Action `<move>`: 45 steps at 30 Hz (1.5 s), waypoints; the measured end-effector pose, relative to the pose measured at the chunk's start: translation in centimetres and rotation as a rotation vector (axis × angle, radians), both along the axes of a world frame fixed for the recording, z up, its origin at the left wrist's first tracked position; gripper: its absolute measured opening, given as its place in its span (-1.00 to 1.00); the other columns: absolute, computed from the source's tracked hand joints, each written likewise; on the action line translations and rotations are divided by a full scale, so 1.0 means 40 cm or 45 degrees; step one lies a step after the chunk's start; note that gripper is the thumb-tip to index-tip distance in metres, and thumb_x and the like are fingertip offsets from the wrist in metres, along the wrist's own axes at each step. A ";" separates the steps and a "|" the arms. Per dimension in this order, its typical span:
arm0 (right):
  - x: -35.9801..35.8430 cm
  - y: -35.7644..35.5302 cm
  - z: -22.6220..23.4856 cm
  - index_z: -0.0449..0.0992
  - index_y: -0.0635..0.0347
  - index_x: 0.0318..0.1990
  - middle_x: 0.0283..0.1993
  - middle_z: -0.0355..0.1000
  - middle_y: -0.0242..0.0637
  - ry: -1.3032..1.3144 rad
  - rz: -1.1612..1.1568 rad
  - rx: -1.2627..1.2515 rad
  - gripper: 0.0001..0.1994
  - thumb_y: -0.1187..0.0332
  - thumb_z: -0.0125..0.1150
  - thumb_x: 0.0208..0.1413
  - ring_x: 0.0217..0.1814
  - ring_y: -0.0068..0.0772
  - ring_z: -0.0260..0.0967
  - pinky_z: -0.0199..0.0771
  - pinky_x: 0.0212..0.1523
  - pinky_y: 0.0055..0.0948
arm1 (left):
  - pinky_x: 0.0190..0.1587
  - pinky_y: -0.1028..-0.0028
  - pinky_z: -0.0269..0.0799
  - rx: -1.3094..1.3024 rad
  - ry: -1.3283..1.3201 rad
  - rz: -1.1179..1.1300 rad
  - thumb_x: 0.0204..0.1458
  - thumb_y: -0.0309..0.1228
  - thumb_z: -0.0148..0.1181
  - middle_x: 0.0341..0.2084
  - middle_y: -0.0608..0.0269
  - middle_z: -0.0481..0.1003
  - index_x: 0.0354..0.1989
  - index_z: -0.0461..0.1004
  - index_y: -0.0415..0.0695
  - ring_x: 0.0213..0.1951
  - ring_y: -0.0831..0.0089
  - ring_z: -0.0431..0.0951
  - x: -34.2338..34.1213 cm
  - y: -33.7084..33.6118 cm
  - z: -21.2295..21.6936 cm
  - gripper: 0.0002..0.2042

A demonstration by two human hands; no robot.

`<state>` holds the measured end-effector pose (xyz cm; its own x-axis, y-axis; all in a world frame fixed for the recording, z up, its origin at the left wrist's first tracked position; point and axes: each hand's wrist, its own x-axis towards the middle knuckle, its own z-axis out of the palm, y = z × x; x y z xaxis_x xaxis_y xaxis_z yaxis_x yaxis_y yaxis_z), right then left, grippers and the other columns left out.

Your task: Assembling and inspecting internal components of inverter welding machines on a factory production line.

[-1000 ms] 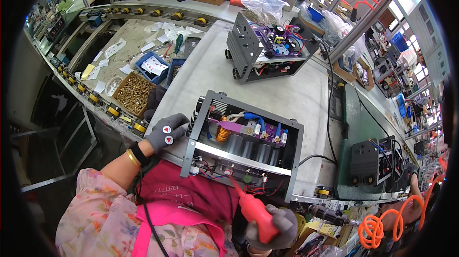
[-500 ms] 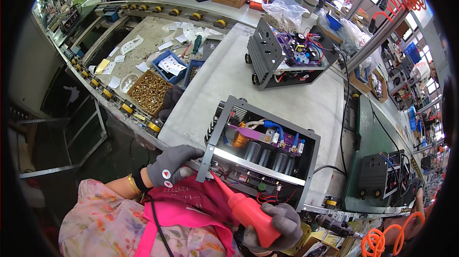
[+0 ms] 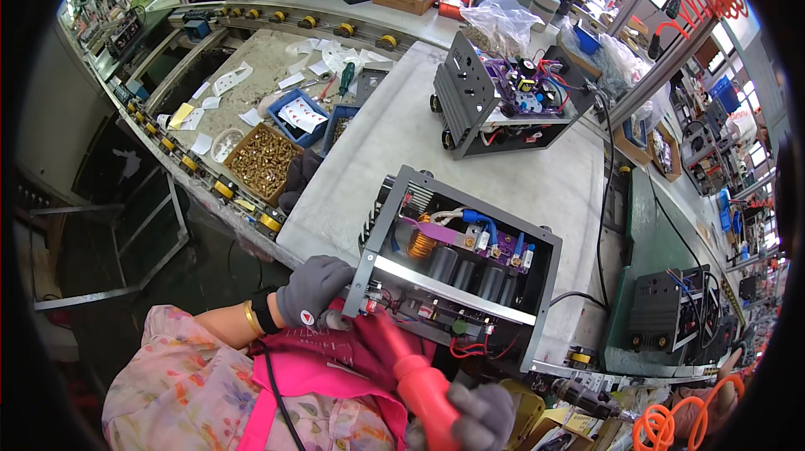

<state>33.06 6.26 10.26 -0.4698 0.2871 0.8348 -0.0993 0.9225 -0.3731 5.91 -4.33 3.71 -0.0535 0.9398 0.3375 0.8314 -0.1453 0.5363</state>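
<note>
We note the open rectangular chassis of dark grey metal (image 3: 453,290) lying at the near edge of the pale, smooth surface (image 3: 335,199); whether its near side overhangs, we cannot tell. Our hands are apart. The left, grey-gloved hand (image 3: 317,290) is at the chassis's near left corner; its fingers hide whether they clamp the frame or only rest there. The right, grey-gloved hand (image 3: 480,417) is wrapped around the red plastic bottle with a long tapered nozzle (image 3: 422,386), which points at that corner. The nozzle blurs, so contact is unclear. Risks, in our judgement: a quick swing of the bottle could snag the thin red insulated wires (image 3: 464,353) and strain their joints; a hard push could skid the chassis if the left hand is only resting; too firm a squeeze could send any contents onto neighbouring parts.
</note>
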 end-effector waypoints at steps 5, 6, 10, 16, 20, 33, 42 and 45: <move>-0.088 0.032 -0.036 0.28 0.10 0.01 -0.10 0.42 -0.17 0.643 -0.347 0.171 -0.49 0.12 0.33 -0.01 -0.44 -0.29 0.30 0.27 -0.52 -0.39 | -0.43 0.18 0.33 -0.021 -0.358 0.079 0.05 0.05 0.04 -0.59 -0.03 0.41 -0.32 0.37 -0.21 -0.46 -0.07 0.47 -0.033 0.073 0.089 -0.53; -0.095 0.034 -0.047 0.28 0.10 0.01 -0.10 0.42 -0.17 0.652 -0.359 0.173 -0.49 0.12 0.33 -0.01 -0.44 -0.29 0.30 0.27 -0.52 -0.39 | -0.45 0.18 0.33 -0.075 -0.388 0.114 0.07 0.05 0.01 -0.60 -0.04 0.41 -0.32 0.36 -0.22 -0.46 -0.08 0.47 -0.042 0.090 0.111 -0.53; -0.090 0.042 -0.065 0.18 0.07 -0.04 -0.20 0.36 -0.25 0.386 -0.414 0.136 -0.45 0.17 0.39 -0.10 -0.49 -0.32 0.29 0.24 -0.63 -0.49 | -0.38 0.35 0.36 -0.265 -0.534 0.177 0.14 0.24 -0.25 -0.54 0.10 0.47 -0.16 0.42 -0.20 -0.47 0.16 0.52 -0.055 0.143 0.186 -0.35; -0.117 0.102 -0.060 0.19 -0.04 -0.02 -0.08 0.40 -0.23 0.120 -0.023 -0.043 -0.38 0.20 0.48 -0.20 -0.52 -0.33 0.31 0.28 -0.61 -0.48 | -0.30 0.55 0.39 -0.391 -0.612 0.200 0.05 0.37 -0.29 -0.46 0.34 0.47 0.12 0.39 -0.12 -0.43 0.58 0.46 -0.041 0.154 0.230 -0.20; -0.139 0.110 -0.055 0.20 -0.07 -0.02 -0.09 0.41 -0.24 0.073 -0.025 -0.055 -0.36 0.30 0.52 -0.25 -0.53 -0.32 0.33 0.31 -0.60 -0.48 | -0.30 0.53 0.41 -0.375 -0.605 0.250 0.04 0.38 -0.29 -0.47 0.31 0.48 0.09 0.41 -0.09 -0.43 0.54 0.48 -0.043 0.153 0.221 -0.21; -0.152 0.125 -0.008 0.23 0.08 -0.13 -0.20 0.44 -0.16 0.112 -0.081 -0.096 -0.49 0.39 0.43 -0.23 -0.47 -0.21 0.45 0.39 -0.59 -0.40 | -0.32 0.52 0.45 -0.427 -0.645 0.193 0.04 0.37 -0.27 -0.46 0.26 0.50 0.11 0.37 -0.15 -0.40 0.53 0.54 -0.052 0.156 0.234 -0.20; -0.143 0.088 -0.008 0.18 0.09 -0.10 -0.25 0.39 -0.19 0.359 -0.179 -0.122 -0.52 0.17 0.34 -0.06 -0.46 -0.36 0.31 0.32 -0.50 -0.41 | -0.37 0.40 0.43 -0.426 -0.508 0.205 0.09 0.32 -0.30 -0.53 0.15 0.50 -0.09 0.41 -0.20 -0.45 0.33 0.56 -0.062 0.158 0.226 -0.26; -0.139 0.086 -0.007 0.20 0.08 -0.10 -0.25 0.39 -0.19 0.302 -0.149 -0.170 -0.52 0.16 0.34 -0.05 -0.44 -0.34 0.33 0.33 -0.49 -0.40 | -0.40 0.40 0.42 -0.351 -0.532 0.187 0.12 0.28 -0.29 -0.54 0.15 0.50 -0.10 0.41 -0.19 -0.47 0.34 0.56 -0.057 0.156 0.228 -0.30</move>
